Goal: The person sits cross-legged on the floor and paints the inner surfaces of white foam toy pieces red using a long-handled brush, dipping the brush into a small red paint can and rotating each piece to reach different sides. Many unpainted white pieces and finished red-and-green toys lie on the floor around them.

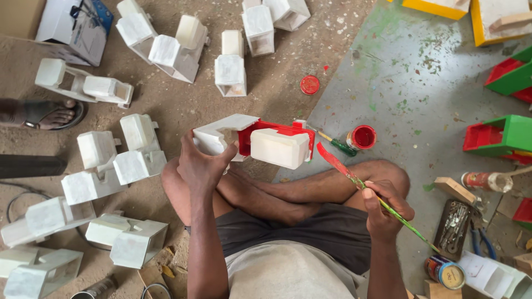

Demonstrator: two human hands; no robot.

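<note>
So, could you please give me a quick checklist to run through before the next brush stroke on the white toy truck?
1. Left hand grips the white toy truck at its cab end: ok.
2. Right hand holds the paintbrush: ok.
3. Brush tip loaded with red paint: ok.
4. Open red paint pot close by on the floor: ok.
5. Pot's red lid lies apart: ok.
6. Paint already on the truck dry: cannot tell.
</note>
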